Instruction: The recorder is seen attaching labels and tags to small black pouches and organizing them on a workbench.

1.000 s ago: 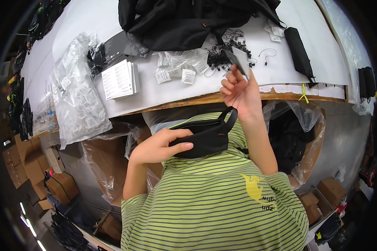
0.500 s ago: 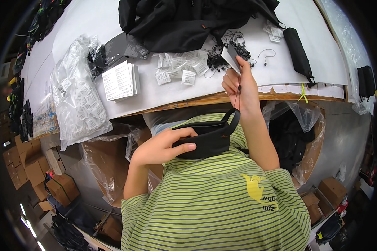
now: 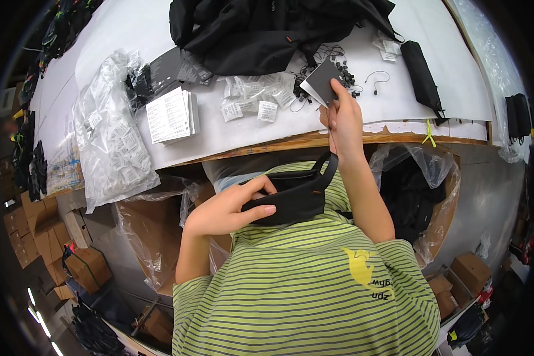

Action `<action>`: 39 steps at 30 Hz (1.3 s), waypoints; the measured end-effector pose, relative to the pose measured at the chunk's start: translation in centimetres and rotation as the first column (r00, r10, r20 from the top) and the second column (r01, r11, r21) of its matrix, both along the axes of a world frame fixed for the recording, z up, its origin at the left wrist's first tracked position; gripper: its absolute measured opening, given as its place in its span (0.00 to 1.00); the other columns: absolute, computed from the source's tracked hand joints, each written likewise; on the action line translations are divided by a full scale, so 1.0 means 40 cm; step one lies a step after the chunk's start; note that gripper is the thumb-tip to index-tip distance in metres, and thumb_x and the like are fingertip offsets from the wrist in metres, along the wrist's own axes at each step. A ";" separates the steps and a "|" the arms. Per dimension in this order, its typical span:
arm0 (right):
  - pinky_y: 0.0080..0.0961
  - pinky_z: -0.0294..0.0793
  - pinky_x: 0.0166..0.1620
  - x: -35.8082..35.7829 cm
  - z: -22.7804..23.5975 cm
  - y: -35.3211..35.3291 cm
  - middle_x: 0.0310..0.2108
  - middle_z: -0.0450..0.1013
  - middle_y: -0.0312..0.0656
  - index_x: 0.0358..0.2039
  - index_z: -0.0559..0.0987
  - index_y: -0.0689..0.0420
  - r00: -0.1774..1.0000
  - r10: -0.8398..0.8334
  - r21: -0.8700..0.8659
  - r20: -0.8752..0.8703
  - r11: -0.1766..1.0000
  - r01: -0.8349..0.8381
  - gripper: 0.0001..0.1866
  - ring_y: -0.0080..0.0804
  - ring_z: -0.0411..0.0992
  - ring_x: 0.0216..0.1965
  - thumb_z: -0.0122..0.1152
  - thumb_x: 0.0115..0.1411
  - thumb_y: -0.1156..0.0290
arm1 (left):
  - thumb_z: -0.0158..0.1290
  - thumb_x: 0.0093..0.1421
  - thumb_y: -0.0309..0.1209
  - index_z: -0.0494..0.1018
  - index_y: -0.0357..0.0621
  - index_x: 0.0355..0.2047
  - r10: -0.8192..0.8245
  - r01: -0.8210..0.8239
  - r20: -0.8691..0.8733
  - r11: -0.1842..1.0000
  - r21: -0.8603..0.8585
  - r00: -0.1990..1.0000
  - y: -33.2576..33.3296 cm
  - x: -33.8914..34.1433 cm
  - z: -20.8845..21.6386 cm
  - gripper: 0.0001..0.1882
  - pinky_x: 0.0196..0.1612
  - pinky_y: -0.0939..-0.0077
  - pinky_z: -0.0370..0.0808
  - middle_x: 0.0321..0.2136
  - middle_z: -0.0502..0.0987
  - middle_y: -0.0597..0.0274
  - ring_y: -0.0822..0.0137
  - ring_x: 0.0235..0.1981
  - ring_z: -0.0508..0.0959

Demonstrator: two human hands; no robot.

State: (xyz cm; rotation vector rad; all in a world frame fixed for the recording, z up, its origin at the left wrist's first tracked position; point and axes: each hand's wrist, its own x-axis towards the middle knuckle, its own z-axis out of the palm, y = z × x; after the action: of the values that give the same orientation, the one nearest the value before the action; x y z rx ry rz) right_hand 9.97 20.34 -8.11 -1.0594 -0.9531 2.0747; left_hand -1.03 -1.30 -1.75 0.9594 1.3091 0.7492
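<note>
A black fabric pouch is held against my body by my left hand, its fingers reaching into the mouth and the thumb outside. From the pouch's right end rises a black strap loop. My right hand pinches a dark grey hang tag with white leaves, held over the table's near edge. A thin dark string runs down from the tag toward the strap loop; its lower end is hard to see. Beyond the tag lies a pile of black tag strings, partly covered by it.
Around my hands on the white table lie a stack of white printed cards, small white packets, dark tags, a clear bag of packets, black garments and a rolled black pouch. Lined cartons stand below.
My right hand has turned the hang tag so its dark cover faces up, shifting slightly right. The left hand and pouch have hardly moved.
</note>
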 end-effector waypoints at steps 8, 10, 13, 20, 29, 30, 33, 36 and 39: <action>0.19 0.47 0.15 -0.002 0.021 -0.035 0.07 0.54 0.30 0.20 0.69 0.55 0.999 0.052 -0.084 -0.001 0.995 -0.052 0.18 0.18 0.49 0.09 0.45 0.65 0.60 | 0.49 0.63 0.37 0.62 0.40 0.38 -0.035 0.035 -0.050 0.999 -0.009 0.998 -0.004 -0.004 0.001 0.13 0.25 0.76 0.64 0.20 0.73 0.59 0.69 0.20 0.67; 0.17 0.46 0.15 -0.005 0.031 -0.041 0.09 0.53 0.27 0.20 0.68 0.52 1.000 -0.022 -0.096 -0.019 0.995 0.020 0.16 0.15 0.47 0.09 0.49 0.64 0.61 | 0.50 0.63 0.37 0.64 0.40 0.38 -0.070 0.070 -0.072 0.998 -0.002 0.995 0.002 -0.006 0.020 0.13 0.25 0.75 0.65 0.21 0.73 0.57 0.65 0.20 0.70; 0.15 0.43 0.16 0.007 0.036 -0.005 0.09 0.51 0.22 0.18 0.66 0.49 0.996 0.014 0.007 -0.085 1.000 -0.014 0.16 0.11 0.45 0.10 0.54 0.63 0.64 | 0.51 0.61 0.36 0.67 0.40 0.40 -0.027 0.036 -0.166 0.998 0.053 0.986 -0.010 -0.011 0.039 0.14 0.27 0.73 0.68 0.22 0.74 0.54 0.59 0.22 0.74; 0.13 0.43 0.22 0.070 0.075 0.055 0.15 0.58 0.21 0.21 0.76 0.57 0.994 0.036 0.458 0.105 0.885 -0.081 0.12 0.08 0.48 0.17 0.63 0.58 0.66 | 0.56 0.56 0.35 0.73 0.40 0.37 0.179 -0.135 -0.474 0.983 0.125 0.862 -0.039 0.010 0.029 0.13 0.41 0.65 0.71 0.28 0.76 0.55 0.56 0.34 0.76; 0.29 0.67 0.22 0.078 0.219 -0.053 0.15 0.73 0.40 0.21 0.83 0.54 0.423 0.367 0.503 0.829 -0.154 -0.851 0.12 0.39 0.70 0.16 0.65 0.49 0.59 | 0.60 0.49 0.32 0.73 0.47 0.31 0.329 0.083 -0.772 0.894 0.440 0.544 0.022 0.045 0.065 0.10 0.54 0.59 0.58 0.47 0.68 0.59 0.57 0.49 0.66; 0.29 0.67 0.22 0.080 0.210 -0.063 0.15 0.73 0.41 0.21 0.83 0.53 0.359 0.380 0.462 0.852 -0.226 -0.857 0.13 0.39 0.70 0.16 0.63 0.51 0.57 | 0.61 0.46 0.31 0.74 0.47 0.29 0.342 0.048 -0.742 0.893 0.448 0.577 0.025 0.050 0.068 0.10 0.54 0.62 0.57 0.48 0.67 0.59 0.55 0.51 0.64; 0.31 0.66 0.23 0.083 0.197 -0.080 0.13 0.71 0.41 0.24 0.83 0.51 0.212 0.368 0.357 0.905 -0.391 -0.848 0.14 0.39 0.70 0.16 0.61 0.53 0.54 | 0.61 0.45 0.28 0.72 0.46 0.26 0.213 0.184 -0.708 0.879 0.439 0.674 0.013 0.043 0.050 0.09 0.49 0.67 0.61 0.35 0.74 0.64 0.63 0.41 0.71; 0.31 0.65 0.22 0.094 0.208 -0.069 0.10 0.68 0.41 0.29 0.82 0.51 0.258 0.579 0.417 0.773 -0.158 -0.895 0.16 0.40 0.69 0.15 0.62 0.52 0.50 | 0.60 0.48 0.28 0.71 0.42 0.27 0.148 0.121 -0.643 0.927 0.355 0.751 0.016 0.003 0.042 0.09 0.44 0.70 0.65 0.28 0.73 0.64 0.62 0.34 0.72; 0.30 0.65 0.22 0.119 0.172 -0.076 0.10 0.67 0.40 0.29 0.82 0.51 0.347 0.499 0.526 0.794 -0.277 -0.804 0.15 0.39 0.68 0.14 0.64 0.50 0.52 | 0.53 0.57 0.28 0.71 0.38 0.29 0.351 -0.275 -0.228 0.911 0.308 0.908 0.046 -0.047 -0.019 0.06 0.39 0.76 0.68 0.28 0.74 0.65 0.69 0.33 0.72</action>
State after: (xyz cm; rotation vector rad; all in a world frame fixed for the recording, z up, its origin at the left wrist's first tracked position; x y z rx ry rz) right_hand 14.75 17.31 -1.24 0.1242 -3.0512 1.2225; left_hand -2.92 0.52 -2.53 1.1127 1.6667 1.0949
